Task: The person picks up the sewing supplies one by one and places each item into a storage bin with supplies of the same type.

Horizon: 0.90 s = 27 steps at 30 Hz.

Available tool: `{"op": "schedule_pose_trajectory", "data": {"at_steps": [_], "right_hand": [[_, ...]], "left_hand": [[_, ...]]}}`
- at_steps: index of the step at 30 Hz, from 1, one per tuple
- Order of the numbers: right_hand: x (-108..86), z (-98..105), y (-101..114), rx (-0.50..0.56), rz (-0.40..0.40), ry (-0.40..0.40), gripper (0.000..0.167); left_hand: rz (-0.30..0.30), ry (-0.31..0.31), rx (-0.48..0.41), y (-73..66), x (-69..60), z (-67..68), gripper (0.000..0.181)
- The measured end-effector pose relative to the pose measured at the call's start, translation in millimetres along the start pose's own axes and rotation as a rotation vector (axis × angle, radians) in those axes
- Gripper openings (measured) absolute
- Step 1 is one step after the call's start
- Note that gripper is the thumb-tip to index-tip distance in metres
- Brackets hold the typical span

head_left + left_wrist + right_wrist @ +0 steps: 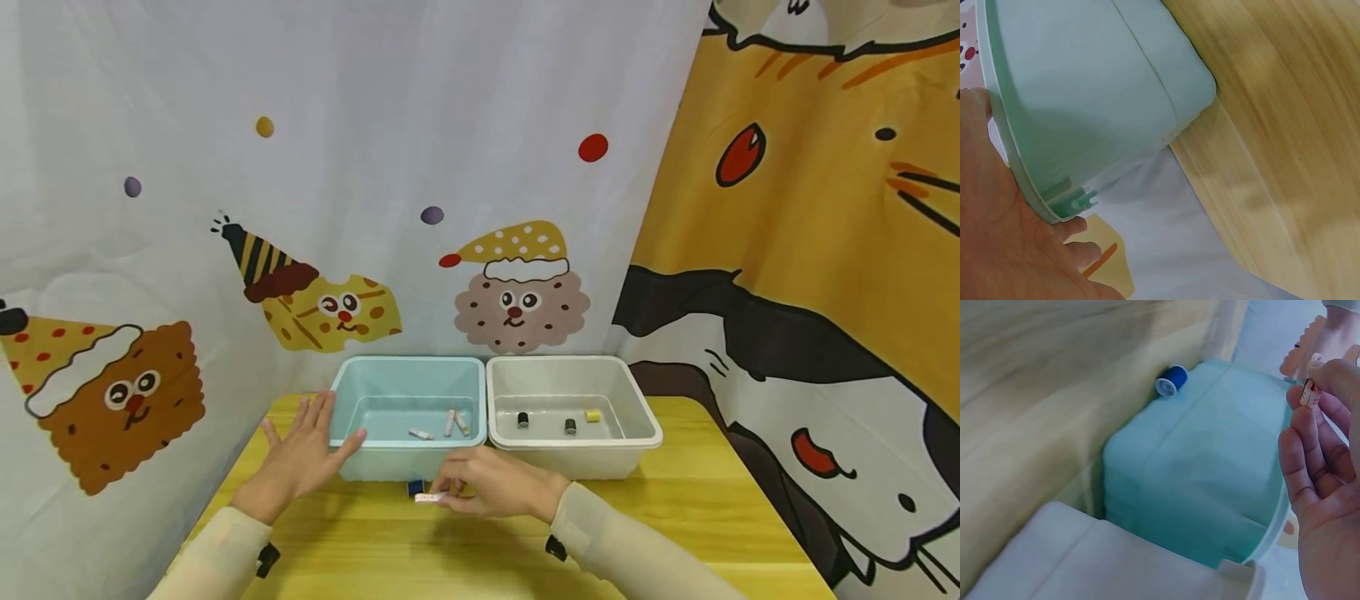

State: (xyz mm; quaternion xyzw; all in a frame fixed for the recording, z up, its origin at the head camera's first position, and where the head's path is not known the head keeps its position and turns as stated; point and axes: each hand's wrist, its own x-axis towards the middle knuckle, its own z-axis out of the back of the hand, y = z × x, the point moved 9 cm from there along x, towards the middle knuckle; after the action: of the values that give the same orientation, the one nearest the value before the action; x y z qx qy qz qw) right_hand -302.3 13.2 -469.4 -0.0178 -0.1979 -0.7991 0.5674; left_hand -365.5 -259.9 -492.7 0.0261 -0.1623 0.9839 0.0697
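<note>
My left hand [296, 454] rests on the left rim of the light blue bin [408, 457], its fingers spread and straight. In the left wrist view its palm and fingers lie against the bin's edge. My right hand [491, 485] pinches a small white stick with pink print [429, 497] between thumb and fingertips, in front of that bin. Close behind the stick, a dark blue thread spool [1171, 381] sits on the table at the foot of the bin. Three similar small white sticks [449, 422] lie inside the blue bin.
A white bin [637, 442] stands right beside the blue one and holds a black spool [522, 420], a dark grey spool [570, 427] and a yellow spool [592, 416]. Both bins stand on a wooden table [705, 500]. A printed curtain [360, 167] hangs behind.
</note>
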Motion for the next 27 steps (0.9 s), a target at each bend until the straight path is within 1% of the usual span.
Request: {"op": "schedule_pose_trajectory", "data": {"at_steps": [3,6,10,15,19,27], "right_hand": [[4.2,6.3,2.5,-0.011,0.028,-0.02,0.011],[6.3,12.1,3.6,-0.035,0.035,-0.036,0.011],[10.2,20.8,3.0,-0.048,0.012,-0.05,0.01],[18.6,28.6,-4.3,-0.043,-0.032,-0.042,0.012],[26.4,36.4,-8.0,-0.051,-0.023,-0.053,0.013],[40.8,52.2,-19.5,0.003,-0.023,-0.07,0.012]], "left_hand": [[0.005,-0.003,0.003,0.3,-0.2,0.7,0.116],[0.007,0.002,0.003,-0.8,-0.4,0.4,0.116],[0.01,0.001,0.01,-1.3,-0.7,1.0,0.117],[0.014,-0.007,0.009,-1.0,-0.9,1.0,0.116],[0.009,-0.017,-0.001,-2.3,-0.7,2.2,0.114],[0.01,-0.011,-0.005,-1.2,-2.2,0.9,0.116]]}}
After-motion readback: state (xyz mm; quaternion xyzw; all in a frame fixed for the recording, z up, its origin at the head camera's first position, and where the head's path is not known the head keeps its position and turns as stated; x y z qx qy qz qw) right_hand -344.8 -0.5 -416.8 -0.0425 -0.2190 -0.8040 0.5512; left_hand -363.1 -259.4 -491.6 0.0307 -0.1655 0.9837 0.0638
